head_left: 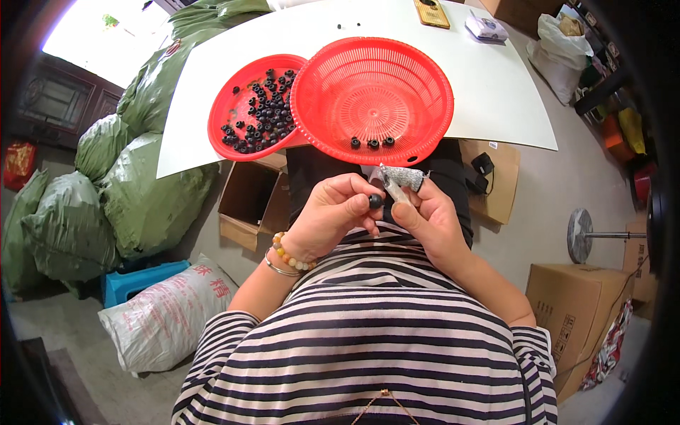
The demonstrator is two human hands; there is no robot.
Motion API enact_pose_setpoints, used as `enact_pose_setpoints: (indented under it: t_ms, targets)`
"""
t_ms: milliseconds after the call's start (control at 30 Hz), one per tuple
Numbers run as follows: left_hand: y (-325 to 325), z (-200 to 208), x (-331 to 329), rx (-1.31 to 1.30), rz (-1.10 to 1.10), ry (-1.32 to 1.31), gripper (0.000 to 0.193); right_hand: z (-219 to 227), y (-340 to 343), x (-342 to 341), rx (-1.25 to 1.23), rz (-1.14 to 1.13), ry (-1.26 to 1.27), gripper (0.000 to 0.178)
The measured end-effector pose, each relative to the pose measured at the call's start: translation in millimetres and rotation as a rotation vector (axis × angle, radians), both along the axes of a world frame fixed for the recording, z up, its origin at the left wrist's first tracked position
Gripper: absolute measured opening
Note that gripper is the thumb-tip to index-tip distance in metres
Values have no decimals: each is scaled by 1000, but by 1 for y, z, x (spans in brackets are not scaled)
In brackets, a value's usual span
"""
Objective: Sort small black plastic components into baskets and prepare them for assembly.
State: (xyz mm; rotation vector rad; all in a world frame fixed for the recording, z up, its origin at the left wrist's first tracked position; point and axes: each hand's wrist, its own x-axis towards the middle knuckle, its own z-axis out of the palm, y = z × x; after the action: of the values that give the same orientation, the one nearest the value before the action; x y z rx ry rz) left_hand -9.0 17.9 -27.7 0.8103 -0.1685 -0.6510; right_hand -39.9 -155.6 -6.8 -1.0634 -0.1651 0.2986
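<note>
The left hand [333, 212] is pinching a small black bead-like part [375, 201] between thumb and fingertips, holding it in front of the striped shirt [368, 333], below the near edge of the white board [489, 92]. The right hand [425, 219] is closing its fingers around a small blade-like tool [392, 185], with a grey wrapped guard [405, 177] over one finger; the tool's tip is pointing at the part.

Judging by the piles, the work is only starting. The red dish [227, 106] toward the board's left edge is holding dozens of black parts [262, 117]. The red perforated basket [372, 99], overlapping the dish and overhanging the near edge, is holding just three parts [371, 142] near its front rim. Most therefore seem left to handle.
</note>
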Motion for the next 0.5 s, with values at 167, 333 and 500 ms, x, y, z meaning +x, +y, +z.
enact_pose_setpoints:
  t_ms: [167,333,500]
  targets:
    - [-2,-1,-2,71,-60,-68,15,1,1,3,-12,30,59,33]
    - [-2,3,-2,55,-27,-86,15,0,-3,5,29,-3,141,27]
    - [0,6,-1,59,42,-83,16,0,-3,6,-7,11,150,29]
